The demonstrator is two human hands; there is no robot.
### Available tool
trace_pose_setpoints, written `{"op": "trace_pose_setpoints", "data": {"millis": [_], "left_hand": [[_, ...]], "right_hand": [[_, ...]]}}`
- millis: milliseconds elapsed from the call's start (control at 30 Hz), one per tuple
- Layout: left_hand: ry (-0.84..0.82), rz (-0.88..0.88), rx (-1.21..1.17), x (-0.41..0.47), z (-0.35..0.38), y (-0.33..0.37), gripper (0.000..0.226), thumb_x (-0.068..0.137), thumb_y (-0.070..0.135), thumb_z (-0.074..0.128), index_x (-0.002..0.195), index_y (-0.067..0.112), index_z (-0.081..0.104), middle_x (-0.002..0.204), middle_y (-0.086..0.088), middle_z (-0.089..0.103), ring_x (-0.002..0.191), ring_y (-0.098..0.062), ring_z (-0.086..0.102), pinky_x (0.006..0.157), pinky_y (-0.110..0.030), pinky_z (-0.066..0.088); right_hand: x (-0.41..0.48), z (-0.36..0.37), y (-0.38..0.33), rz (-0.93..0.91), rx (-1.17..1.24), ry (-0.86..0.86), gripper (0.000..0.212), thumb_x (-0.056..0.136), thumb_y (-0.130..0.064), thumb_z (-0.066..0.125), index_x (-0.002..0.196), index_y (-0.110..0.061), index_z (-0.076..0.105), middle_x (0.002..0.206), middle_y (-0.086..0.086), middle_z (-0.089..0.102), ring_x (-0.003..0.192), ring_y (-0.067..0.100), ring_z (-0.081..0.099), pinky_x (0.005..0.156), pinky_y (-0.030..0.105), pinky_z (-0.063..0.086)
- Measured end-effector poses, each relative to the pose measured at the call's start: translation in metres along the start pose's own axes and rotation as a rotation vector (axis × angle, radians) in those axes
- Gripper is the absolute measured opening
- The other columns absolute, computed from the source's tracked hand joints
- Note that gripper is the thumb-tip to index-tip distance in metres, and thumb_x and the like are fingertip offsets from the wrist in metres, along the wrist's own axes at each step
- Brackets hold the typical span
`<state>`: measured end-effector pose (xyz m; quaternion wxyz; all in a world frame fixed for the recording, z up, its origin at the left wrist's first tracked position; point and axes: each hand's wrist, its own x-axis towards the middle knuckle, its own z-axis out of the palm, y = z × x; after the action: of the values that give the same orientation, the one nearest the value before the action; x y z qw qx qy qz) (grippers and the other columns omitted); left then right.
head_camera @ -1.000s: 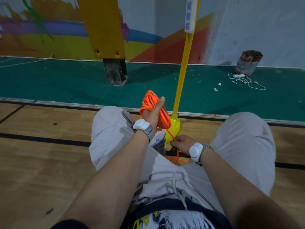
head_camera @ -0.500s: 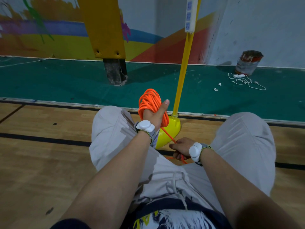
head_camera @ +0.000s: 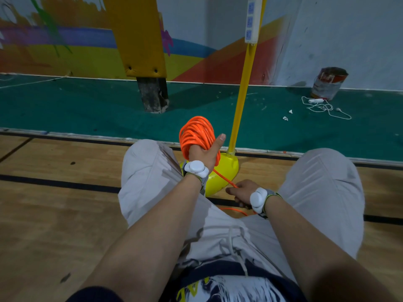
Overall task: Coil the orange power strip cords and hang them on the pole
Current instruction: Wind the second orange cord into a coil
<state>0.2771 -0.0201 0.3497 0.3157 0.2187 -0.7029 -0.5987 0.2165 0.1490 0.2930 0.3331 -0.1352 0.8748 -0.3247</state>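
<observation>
Left hand (head_camera: 204, 152) clenched through orange coil (head_camera: 196, 132), thumb up, just beside yellow pole (head_camera: 244, 90). Right hand (head_camera: 241, 191) pinching the free cord (head_camera: 224, 179) low between the knees. Slack tension risks loops sliding off; loose tail on the floor may snag.

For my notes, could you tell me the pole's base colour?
Bright yellow base, in the head view.

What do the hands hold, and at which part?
Left hand: the orange coil, wrapped around the palm. Right hand: the loose cord, pinched below the coil.
</observation>
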Motion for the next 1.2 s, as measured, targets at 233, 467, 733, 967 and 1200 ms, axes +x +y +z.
{"op": "trace_pose_setpoints", "data": {"millis": [233, 467, 733, 967, 1200], "left_hand": [[0.010, -0.053, 0.046, 0.002, 0.001, -0.003, 0.065, 0.076, 0.077, 0.083, 0.068, 0.019, 0.056, 0.062, 0.011, 0.054, 0.060, -0.022, 0.047, 0.067, -0.048, 0.054], [0.042, -0.038, 0.122, 0.001, 0.004, -0.005, 0.074, 0.071, 0.084, 0.082, 0.084, 0.012, 0.069, 0.076, -0.002, 0.070, 0.069, -0.030, 0.065, 0.068, -0.049, 0.057], [0.059, 0.020, 0.209, -0.001, 0.004, -0.006, 0.062, 0.079, 0.077, 0.080, 0.103, 0.020, 0.075, 0.096, 0.003, 0.076, 0.087, -0.029, 0.070, 0.082, -0.047, 0.060], [0.045, 0.047, 0.417, 0.007, 0.004, -0.020, 0.068, 0.079, 0.089, 0.066, 0.086, 0.021, 0.070, 0.078, -0.002, 0.068, 0.070, -0.032, 0.062, 0.066, -0.046, 0.053], [-0.020, 0.006, 0.459, 0.008, 0.005, -0.022, 0.066, 0.086, 0.071, 0.077, 0.061, 0.021, 0.043, 0.058, -0.003, 0.043, 0.057, -0.028, 0.039, 0.058, -0.039, 0.029]], "right_hand": [[0.000, 0.002, 0.001, 0.003, 0.021, -0.021, 0.036, 0.101, -0.032, 0.068, 0.081, -0.004, 0.054, 0.061, 0.009, 0.058, 0.052, 0.023, 0.062, 0.046, 0.022, 0.041], [0.003, -0.005, -0.002, -0.042, -0.186, 0.025, 0.045, 0.097, -0.042, 0.069, 0.069, -0.015, 0.047, 0.071, 0.011, 0.050, 0.059, 0.025, 0.042, 0.061, 0.031, 0.032], [-0.001, -0.004, 0.003, -0.082, -0.361, -0.006, 0.046, 0.099, -0.043, 0.064, 0.060, -0.019, 0.056, 0.062, 0.006, 0.063, 0.061, 0.027, 0.056, 0.063, 0.033, 0.042], [-0.014, -0.014, -0.007, -0.295, -0.365, 0.304, 0.043, 0.093, -0.051, 0.059, 0.073, -0.013, 0.063, 0.065, 0.010, 0.062, 0.063, 0.033, 0.059, 0.055, 0.038, 0.043], [-0.037, -0.015, -0.020, -0.621, -0.276, 0.478, 0.012, 0.092, -0.047, 0.060, 0.088, -0.036, 0.059, 0.066, -0.006, 0.061, 0.064, 0.010, 0.058, 0.057, 0.036, 0.048]]}}
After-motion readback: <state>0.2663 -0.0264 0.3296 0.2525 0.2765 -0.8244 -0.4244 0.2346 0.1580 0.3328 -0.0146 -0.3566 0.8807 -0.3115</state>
